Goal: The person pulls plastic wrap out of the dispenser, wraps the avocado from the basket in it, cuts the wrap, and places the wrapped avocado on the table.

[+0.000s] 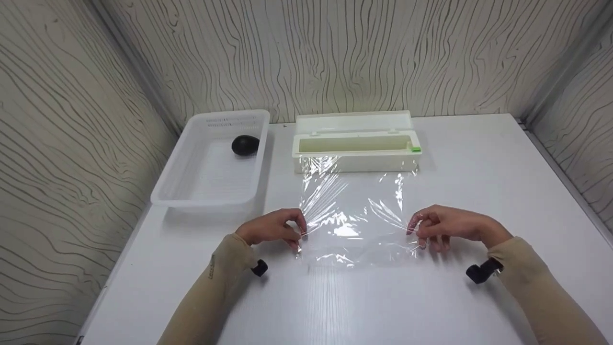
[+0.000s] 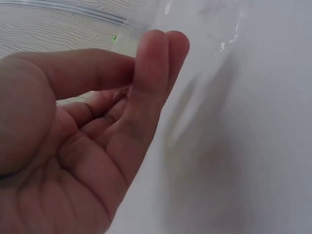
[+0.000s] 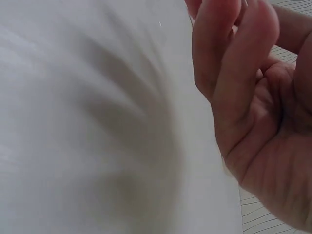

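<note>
Pinching clear film (image 1: 346,221) at its side edges; my left hand (image 1: 274,227) and right hand (image 1: 452,224) both closed, thumb to forefinger, on it; sheet spans between my grips, creases fanning from each pinch; near edge extends past pinches toward me; far end meets white box (image 1: 357,136).

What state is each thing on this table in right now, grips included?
White box: open
Lid: open, leaning back
Green piece: at the box's right end
Clear film: spread out in front of the box, creased
Left grip: pinching the film's left edge
Right grip: pinching the film's right edge
White basket: upright, uncovered
Dark egg-shaped item: lying inside the basket
</note>
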Demonstrator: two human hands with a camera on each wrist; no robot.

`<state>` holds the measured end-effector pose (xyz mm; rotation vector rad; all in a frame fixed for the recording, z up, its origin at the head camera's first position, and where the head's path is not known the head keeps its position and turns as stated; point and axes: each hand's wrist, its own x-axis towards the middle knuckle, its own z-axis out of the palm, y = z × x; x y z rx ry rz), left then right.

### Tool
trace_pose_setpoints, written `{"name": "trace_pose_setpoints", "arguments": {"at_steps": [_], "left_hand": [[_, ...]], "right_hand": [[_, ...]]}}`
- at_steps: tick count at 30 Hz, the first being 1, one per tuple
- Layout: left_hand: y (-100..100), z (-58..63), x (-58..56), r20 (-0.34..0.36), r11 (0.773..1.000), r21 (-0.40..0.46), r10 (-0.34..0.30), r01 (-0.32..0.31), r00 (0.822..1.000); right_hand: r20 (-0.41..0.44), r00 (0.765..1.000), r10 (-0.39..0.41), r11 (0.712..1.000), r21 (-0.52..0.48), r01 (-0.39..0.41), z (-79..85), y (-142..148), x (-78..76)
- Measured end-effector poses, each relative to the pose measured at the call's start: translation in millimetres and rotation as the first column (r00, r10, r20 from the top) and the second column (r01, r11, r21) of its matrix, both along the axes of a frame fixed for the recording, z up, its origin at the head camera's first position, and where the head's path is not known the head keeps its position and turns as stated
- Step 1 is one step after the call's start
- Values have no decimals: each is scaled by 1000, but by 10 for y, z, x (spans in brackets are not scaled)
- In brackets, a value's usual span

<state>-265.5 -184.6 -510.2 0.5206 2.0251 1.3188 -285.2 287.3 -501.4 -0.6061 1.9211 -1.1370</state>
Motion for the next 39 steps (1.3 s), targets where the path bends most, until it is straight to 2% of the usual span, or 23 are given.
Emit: {"name": "trace_pose_setpoints", "arguments": {"at_steps": [6, 10, 12, 15, 20, 22, 25, 29, 31, 34, 37, 39], "left_hand": [[44, -25, 34, 19, 998, -62, 20, -19, 1000], [95, -30, 72, -28, 994, -106, 33, -36, 999], [105, -23, 91, -37, 994, -101, 32, -36, 999], [93, 15, 111, 0, 999, -47, 11, -11, 1000], [4, 130, 117, 57, 990, 138, -46, 38, 997], [-35, 150, 114, 52, 981, 187, -67, 56, 996], [-67, 114, 111, 24, 978, 182, -111, 105, 994], [-54, 14, 127, 12, 975, 131, -183, 179, 983], [-40, -15, 143, 23, 974, 119, -195, 191, 981], [-24, -21, 168, 42, 982, 101, -168, 163, 985], [2, -1, 196, 16, 992, 60, -115, 114, 993], [24, 7, 216, 6, 996, 54, -76, 75, 997]], "right_hand": [[-13, 1000, -4, 999, 45, 4, -17, -24, 41], [-9, 1000, 9, 997, 83, -8, -40, -96, 72], [-28, 999, 27, 996, 89, -25, -45, -122, 84], [-69, 996, 60, 996, 69, -55, -33, -127, 100], [-104, 987, 119, 991, -47, -124, 34, -70, 117], [-88, 987, 136, 983, -109, -146, 53, -45, 129], [-22, 986, 162, 973, -162, -164, 47, -21, 161], [78, 980, 185, 974, -148, -172, -15, -25, 209], [94, 978, 188, 975, -137, -174, -42, -31, 224], [79, 978, 193, 971, -156, -179, -56, -33, 237], [58, 980, 192, 966, -186, -178, -48, -40, 247], [18, 983, 184, 969, -170, -178, -40, -59, 256]]}}
